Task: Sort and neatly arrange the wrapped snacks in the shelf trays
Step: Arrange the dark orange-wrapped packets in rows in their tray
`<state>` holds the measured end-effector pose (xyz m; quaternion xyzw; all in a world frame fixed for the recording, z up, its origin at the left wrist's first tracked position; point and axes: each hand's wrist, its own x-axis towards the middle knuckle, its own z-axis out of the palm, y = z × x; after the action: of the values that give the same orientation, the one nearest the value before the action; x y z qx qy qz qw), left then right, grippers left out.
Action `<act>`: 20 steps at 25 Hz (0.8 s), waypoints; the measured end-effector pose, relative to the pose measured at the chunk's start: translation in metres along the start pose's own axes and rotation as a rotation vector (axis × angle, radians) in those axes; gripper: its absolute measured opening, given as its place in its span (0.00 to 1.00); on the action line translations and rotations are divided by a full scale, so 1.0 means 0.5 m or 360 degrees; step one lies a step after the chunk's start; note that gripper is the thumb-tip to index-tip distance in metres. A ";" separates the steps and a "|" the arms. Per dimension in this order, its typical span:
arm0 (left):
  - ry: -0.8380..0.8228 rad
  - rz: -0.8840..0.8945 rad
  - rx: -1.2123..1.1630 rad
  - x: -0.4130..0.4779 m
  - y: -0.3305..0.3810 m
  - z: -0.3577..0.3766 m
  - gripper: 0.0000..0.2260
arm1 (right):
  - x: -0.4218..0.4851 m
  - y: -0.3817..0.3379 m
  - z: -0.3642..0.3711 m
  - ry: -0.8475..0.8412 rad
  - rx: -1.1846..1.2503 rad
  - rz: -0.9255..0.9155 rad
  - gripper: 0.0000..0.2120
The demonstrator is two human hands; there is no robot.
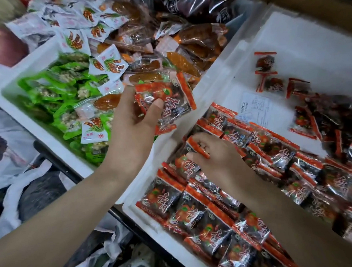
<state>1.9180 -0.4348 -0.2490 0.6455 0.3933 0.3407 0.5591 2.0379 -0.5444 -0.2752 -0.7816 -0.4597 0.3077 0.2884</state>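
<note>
My left hand [134,119] holds a small stack of red-and-black wrapped snacks [168,96] above the gap between two white foam trays. My right hand [214,155] reaches into the right tray [140,194] and pinches the red edge of a red-and-black snack packet [196,147] lying on the rows there. Several rows of the same packets [208,215] fill the near part of that tray, overlapping neatly. A loose heap of them [328,124] lies at its far right.
The left foam tray [43,53] holds green packets [52,91], white packets with a red print [105,64] and clear-wrapped orange-brown snacks [187,47] mixed together. Dark packets [197,5] lie at the back. Plastic bags [28,179] sit below the shelf edge.
</note>
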 end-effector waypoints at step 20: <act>-0.0568 -0.0172 -0.0090 -0.037 0.009 0.070 0.09 | -0.063 -0.009 -0.092 0.0275 0.0824 0.0192 0.07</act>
<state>1.9406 -0.4676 -0.2495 0.6576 0.3122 0.2014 0.6554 2.0576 -0.5786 -0.2355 -0.7312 -0.2922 0.3636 0.4977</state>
